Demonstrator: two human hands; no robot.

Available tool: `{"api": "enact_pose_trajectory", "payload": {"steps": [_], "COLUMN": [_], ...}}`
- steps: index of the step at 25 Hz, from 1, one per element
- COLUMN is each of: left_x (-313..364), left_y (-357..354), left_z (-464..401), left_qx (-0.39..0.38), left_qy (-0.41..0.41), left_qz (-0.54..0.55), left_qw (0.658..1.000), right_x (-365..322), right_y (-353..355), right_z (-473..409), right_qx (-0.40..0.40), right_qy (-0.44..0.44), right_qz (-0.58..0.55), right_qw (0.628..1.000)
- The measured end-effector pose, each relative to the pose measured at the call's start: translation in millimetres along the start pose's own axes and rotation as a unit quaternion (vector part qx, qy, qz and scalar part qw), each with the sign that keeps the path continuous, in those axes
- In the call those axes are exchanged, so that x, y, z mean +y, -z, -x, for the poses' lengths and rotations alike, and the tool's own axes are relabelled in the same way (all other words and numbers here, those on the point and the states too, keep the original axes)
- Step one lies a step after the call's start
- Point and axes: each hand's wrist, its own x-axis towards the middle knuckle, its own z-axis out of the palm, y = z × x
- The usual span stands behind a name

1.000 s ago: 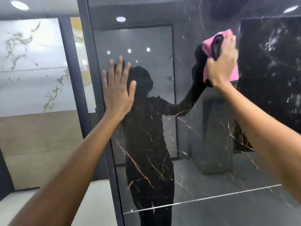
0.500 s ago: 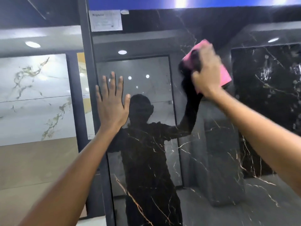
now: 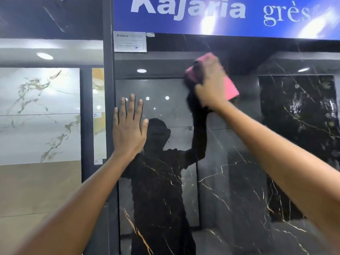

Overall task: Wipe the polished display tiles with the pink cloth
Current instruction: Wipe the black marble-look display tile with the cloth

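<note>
Head view, the only one: a person stands close to a tall black polished tile [image 3: 230,181], glossy like a mirror, with thin gold and white veins running across it. The surface is so shiny that the dark reflection of the person and of the ceiling lamps shows in it.

The right hand [image 3: 211,83] is raised high, near the top of the tile, and its fingers are curled around a pink cloth [image 3: 230,87], pressing it against the tile. The cloth looks soft and folded into a thick pad; one pink corner comes out below the hand and another above it. The hand and cloth are blurred, so I judge that a wiping stroke is in progress on the upper part.

The left hand [image 3: 128,129] lies flat on the same tile near its left edge, fingers straight and spread, holding nothing. I think it is placed so to steady the body while the other arm reaches up.

Just left of this hand runs a dark vertical frame [image 3: 108,107]. Beyond it hang white marble-look tiles [image 3: 36,107] with beige veins. Above the black tile is a blue sign [image 3: 220,17] with white letters, and a small white label [image 3: 130,41] is in the tile's top left corner.
</note>
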Motion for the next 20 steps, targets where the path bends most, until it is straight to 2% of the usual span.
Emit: {"api": "enact_pose_trajectory", "payload": {"steps": [1,2,3,4,5,6,7,8,9,10,11,12,13,14,15,16,17,18,19,20], "left_x": [-1,-2,-1,-1,0,0,0,-1,0,1,1,0,0,-1,-1,0,0,3,8,16], "left_y": [0,-1,-1,-1,-1,-1,-1,-1,-1,0,0,0,0,0,0,1,2,5,9,14], "left_z": [0,0,1,1,1,1,1,1,1,1,2,1,1,1,1,1,1,1,-2,-7], "left_qx": [0.000,-0.001,-0.001,0.000,0.003,0.005,0.005,0.003,0.003,0.003,0.002,0.000,-0.003,-0.007,-0.011,-0.014,-0.018,-0.022,-0.022,-0.015], "left_qy": [0.000,0.000,-0.001,-0.002,-0.002,-0.001,0.000,0.001,0.002,0.003,0.005,0.005,0.004,0.004,0.003,0.003,0.005,0.012,0.027,0.048], "left_qz": [0.006,0.014,0.017,0.016,0.016,0.019,0.023,0.027,0.029,0.031,0.032,0.034,0.035,0.035,0.032,0.031,0.029,0.028,0.031,0.040], "left_qw": [1.000,1.000,1.000,1.000,1.000,1.000,1.000,1.000,1.000,1.000,0.999,0.999,0.999,0.999,0.999,0.999,0.999,0.999,0.999,0.998], "right_x": [-17,-23,-20,-9,6,23,28,19,0,-21,-41,-52,-48,-37,-17,11,35,45,46,36], "right_y": [-12,-18,-15,-7,2,10,16,12,5,-8,-22,-31,-29,-16,-3,8,20,26,20,9], "right_z": [9,11,0,-15,-31,-46,-55,-59,-62,-64,-60,-56,-60,-68,-76,-84,-86,-77,-65,-50], "right_qx": [-0.107,-0.185,-0.208,-0.172,-0.099,-0.012,0.054,0.082,0.085,0.055,-0.029,-0.113,-0.166,-0.152,-0.100,-0.041,0.007,0.033,0.054,0.059], "right_qy": [0.140,0.233,0.271,0.237,0.135,-0.017,-0.184,-0.292,-0.301,-0.210,-0.069,0.052,0.121,0.143,0.105,0.002,-0.123,-0.239,-0.284,-0.255], "right_qz": [0.016,0.045,0.062,0.054,0.024,-0.011,-0.022,0.009,0.052,0.080,0.090,0.094,0.098,0.100,0.089,0.080,0.061,0.038,0.065,0.079], "right_qw": [0.984,0.954,0.938,0.955,0.986,1.000,0.981,0.953,0.948,0.973,0.993,0.988,0.974,0.973,0.985,0.996,0.991,0.970,0.955,0.962]}}
